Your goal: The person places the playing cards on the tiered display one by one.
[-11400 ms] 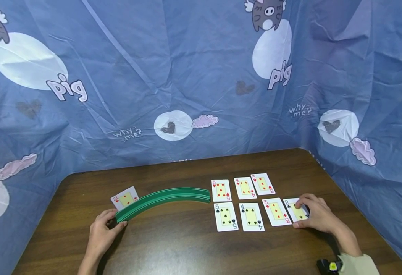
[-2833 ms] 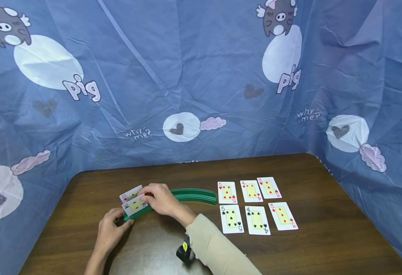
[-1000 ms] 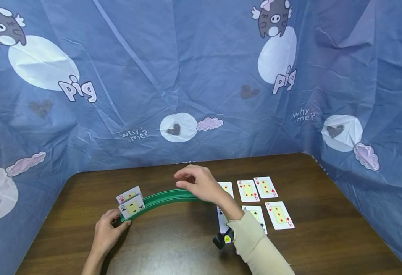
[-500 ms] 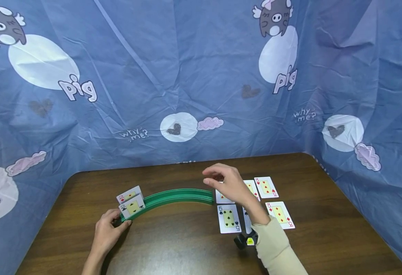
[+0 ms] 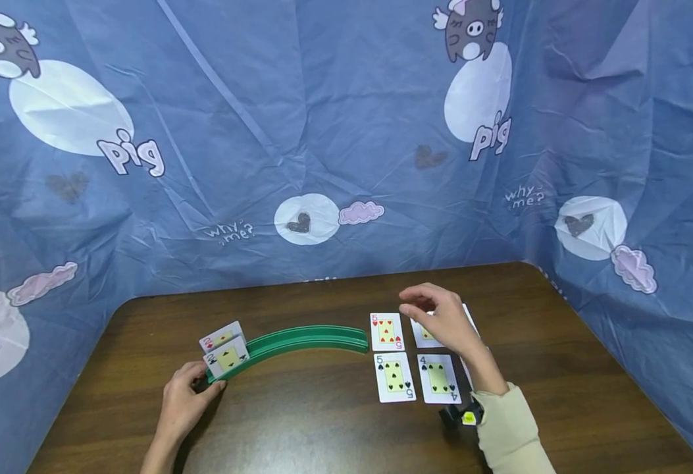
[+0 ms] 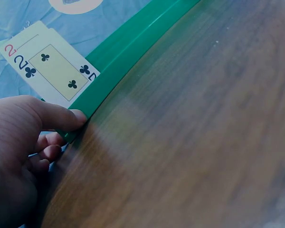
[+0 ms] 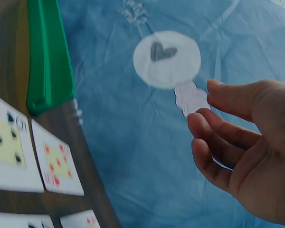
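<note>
In the head view my left hand grips the near left end of a curved green playing card holder, thumb in front. The two of clubs stands in the holder at that end, overlapping the two of diamonds behind it. My right hand hovers over the cards at the right, its fingers loosely bent and nothing between them, as the right wrist view confirms. Beneath it the four of diamonds is partly covered. Hand and forearm hide most of the two threes.
Left of my right hand the five of hearts lies face up beside the holder's right end. In front are the five of spades and four of spades. A blue printed cloth hangs behind the wooden table.
Since the oldest frame the two of clubs has gone from the right-hand cards into the holder. My right hand has let it go and moved back right over the cards. My left hand stays put.
</note>
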`<state>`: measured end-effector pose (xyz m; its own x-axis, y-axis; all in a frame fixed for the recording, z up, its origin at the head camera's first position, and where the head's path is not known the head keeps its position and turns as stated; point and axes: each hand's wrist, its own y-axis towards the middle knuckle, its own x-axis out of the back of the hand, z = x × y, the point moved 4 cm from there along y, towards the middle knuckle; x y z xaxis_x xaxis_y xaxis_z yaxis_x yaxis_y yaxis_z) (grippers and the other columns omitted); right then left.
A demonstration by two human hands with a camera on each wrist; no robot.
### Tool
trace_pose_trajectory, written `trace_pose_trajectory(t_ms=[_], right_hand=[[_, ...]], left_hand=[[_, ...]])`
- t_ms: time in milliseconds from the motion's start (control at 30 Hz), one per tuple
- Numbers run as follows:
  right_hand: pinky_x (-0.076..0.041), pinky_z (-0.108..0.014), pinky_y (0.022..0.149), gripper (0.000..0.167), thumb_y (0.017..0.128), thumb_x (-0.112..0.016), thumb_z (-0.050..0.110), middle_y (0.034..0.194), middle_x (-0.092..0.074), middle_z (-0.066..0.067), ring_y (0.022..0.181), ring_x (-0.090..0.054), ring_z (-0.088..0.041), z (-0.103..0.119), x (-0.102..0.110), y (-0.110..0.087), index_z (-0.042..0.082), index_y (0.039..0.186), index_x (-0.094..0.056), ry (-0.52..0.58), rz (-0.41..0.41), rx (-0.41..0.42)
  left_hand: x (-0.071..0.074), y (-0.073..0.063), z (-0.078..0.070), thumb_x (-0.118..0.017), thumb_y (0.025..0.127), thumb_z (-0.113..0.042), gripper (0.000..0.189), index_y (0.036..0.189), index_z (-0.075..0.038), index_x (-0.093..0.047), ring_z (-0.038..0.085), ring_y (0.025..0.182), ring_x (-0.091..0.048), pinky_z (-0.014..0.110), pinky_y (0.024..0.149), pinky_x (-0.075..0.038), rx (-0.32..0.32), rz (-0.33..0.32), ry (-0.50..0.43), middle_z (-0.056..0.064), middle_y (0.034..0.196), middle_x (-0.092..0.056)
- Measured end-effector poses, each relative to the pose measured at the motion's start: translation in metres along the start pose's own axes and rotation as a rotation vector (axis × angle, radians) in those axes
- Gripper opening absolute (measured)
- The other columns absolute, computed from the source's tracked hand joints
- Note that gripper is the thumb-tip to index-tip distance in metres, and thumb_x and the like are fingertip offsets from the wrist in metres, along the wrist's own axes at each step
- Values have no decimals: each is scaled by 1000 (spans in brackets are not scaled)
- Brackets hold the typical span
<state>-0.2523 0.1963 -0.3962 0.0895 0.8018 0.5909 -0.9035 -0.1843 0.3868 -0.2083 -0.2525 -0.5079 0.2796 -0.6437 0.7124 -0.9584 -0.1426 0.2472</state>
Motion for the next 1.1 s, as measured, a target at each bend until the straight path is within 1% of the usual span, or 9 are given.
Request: trace_pose_trajectory(t_ms=[133, 367, 533, 633, 867, 1033, 1100], right_hand=[[-52, -23, 73, 19, 89, -74, 13, 102, -75, -12, 82, -65, -11, -13, 11, -4, 7, 107, -73, -22, -22, -27], [-52, -22, 74, 22, 90, -74, 14, 105, -75, -17, 84, -67, -15, -39, 24, -15, 4, 110, -72, -59, -37, -89], [-51, -21, 73, 21, 89, -74, 11, 102, -75, -14, 82, -65, -12, -59, 34, -22, 5, 108, -73, -114, -57, -119], [-50, -21, 72, 22, 88, -75, 10, 101, -75, -14, 80, -65, -13, -69, 40, -25, 4, 108, -73, -137, -65, -130], [-47, -21, 72, 24, 88, -75, 12, 105, -74, -16, 84, -63, -19, -90, 45, -28, 4, 111, -72, -187, -43, -198], [-45, -23, 72, 25, 88, -74, 11, 101, -73, -17, 83, -61, -20, -101, 47, -29, 2, 111, -71, -217, -16, -232], [-45, -27, 74, 26, 88, -75, 11, 101, -71, -18, 84, -60, -22, -106, 47, -29, 1, 112, -71, -229, -5, -242]], left_hand=[[0, 0, 0, -83, 75, -5, 28, 101, 3, -74, 29, 97, -60, 30, 78, -44, 4, 2, 2, 19, 108, -70], [-1, 0, 0, -84, 75, -4, 29, 101, 2, -73, 28, 96, -60, 29, 76, -44, -7, -1, 3, 19, 107, -71], [-1, 0, 0, -83, 75, -4, 29, 101, 3, -73, 28, 96, -60, 29, 76, -44, -9, 3, 5, 19, 107, -70], [0, 0, -1, -83, 75, -5, 29, 101, 3, -73, 29, 95, -61, 30, 76, -45, -16, -2, 7, 19, 106, -71], [0, 0, -1, -84, 73, -4, 27, 98, 2, -74, 26, 92, -60, 28, 75, -45, -34, -22, 10, 17, 104, -71], [1, 0, -1, -83, 75, -4, 29, 100, 3, -74, 27, 93, -60, 28, 75, -44, -18, -3, 8, 18, 106, -71], [1, 0, -1, -83, 75, -4, 29, 102, 3, -73, 27, 94, -60, 28, 75, -44, -9, 6, 6, 19, 107, -70]])
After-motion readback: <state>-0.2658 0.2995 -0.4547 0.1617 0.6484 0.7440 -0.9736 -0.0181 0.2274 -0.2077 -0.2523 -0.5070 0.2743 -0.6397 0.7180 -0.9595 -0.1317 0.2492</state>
